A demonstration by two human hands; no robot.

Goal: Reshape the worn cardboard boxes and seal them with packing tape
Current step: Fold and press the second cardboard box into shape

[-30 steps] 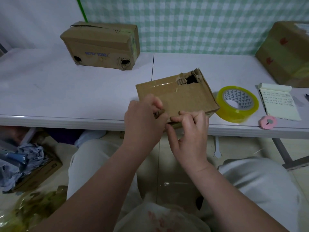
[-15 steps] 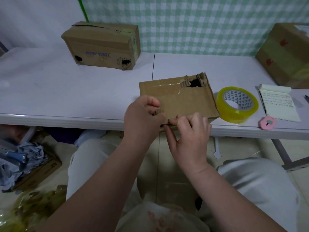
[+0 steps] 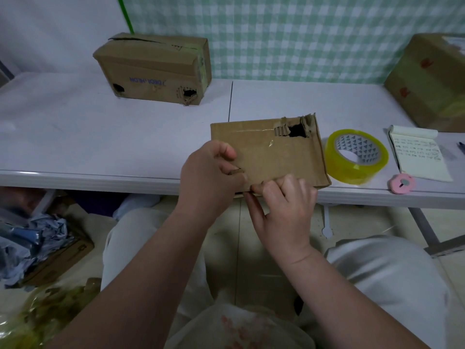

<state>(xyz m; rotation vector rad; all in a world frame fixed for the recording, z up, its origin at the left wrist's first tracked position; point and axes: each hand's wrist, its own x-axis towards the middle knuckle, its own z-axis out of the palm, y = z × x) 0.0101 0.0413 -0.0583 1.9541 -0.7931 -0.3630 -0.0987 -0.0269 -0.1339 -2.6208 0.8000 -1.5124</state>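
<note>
A small worn cardboard box (image 3: pixel 274 152) lies at the table's front edge, with a torn hole near its far right corner. My left hand (image 3: pixel 210 176) pinches a torn bit of cardboard at the box's near left corner. My right hand (image 3: pixel 283 200) pinches the box's near edge beside it, fingers curled over the rim. A roll of yellowish packing tape (image 3: pixel 356 156) lies flat just right of the box. A second worn box (image 3: pixel 153 69) with holes in its front stands at the back left. A third box (image 3: pixel 430 81) sits at the far right.
A notepad (image 3: pixel 417 153) and a small pink round tape cutter (image 3: pixel 401 183) lie right of the tape roll on the white table (image 3: pixel 100 137). Crumpled paper and a carton (image 3: pixel 37 245) lie on the floor at left. My knees are under the table edge.
The box has tipped down from a raised, tilted pose to lie flatter on the table. Both hands stay at its near edge, shifted slightly.
</note>
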